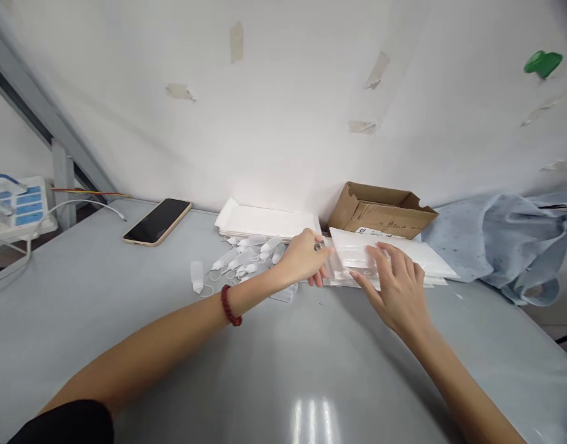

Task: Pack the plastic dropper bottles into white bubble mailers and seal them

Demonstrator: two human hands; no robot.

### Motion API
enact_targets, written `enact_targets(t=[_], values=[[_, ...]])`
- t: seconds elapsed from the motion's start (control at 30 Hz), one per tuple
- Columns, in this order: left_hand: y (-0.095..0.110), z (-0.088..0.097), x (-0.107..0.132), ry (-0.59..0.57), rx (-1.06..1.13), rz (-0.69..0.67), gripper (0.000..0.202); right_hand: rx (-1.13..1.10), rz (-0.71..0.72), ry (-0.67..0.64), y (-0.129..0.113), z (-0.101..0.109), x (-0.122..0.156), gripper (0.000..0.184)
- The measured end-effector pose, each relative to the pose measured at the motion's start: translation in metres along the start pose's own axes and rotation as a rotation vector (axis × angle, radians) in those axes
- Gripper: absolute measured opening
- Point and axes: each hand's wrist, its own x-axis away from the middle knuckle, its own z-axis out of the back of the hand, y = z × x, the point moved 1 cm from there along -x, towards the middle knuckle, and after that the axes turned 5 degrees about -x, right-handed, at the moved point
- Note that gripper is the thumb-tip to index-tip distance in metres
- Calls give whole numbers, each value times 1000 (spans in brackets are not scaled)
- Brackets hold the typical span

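My left hand (306,256) pinches the left edge of a clear plastic bag (350,256) with white contents or backing, at the right of the middle. On the same bag, my right hand (399,290) has its thumb at the lower edge and its curled fingers on top. Under it lies a pile of more flat white packets (422,256). Several small translucent squeeze bottles (246,259) with looped cap straps are heaped left of my left hand, partly hidden by my wrist. One bottle (197,275) lies apart at the left of the heap.
Behind the bottles, a stack of white flat sheets or envelopes (274,219) rests by the wall. An open cardboard box (385,216) stands behind the packets. Light blue cloth (487,243) lies right; a phone (158,222) and white cable (80,202) are left.
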Motion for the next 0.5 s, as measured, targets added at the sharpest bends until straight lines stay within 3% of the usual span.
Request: enact_targets(t=[0.1,0.23,0.37,0.5], values=[[-17,36,11,133,-231,-48,18,-21,-2,18,-1,1,-1,51],[-43,101,14,341,-580,-135,17,-70,7,79,-6,7,-2,48],[-66,145,7,296,-831,-173,18,-117,28,108,-14,11,-2,43],[-75,155,1,198,-954,-187,28,-150,53,99,-21,11,0,37]])
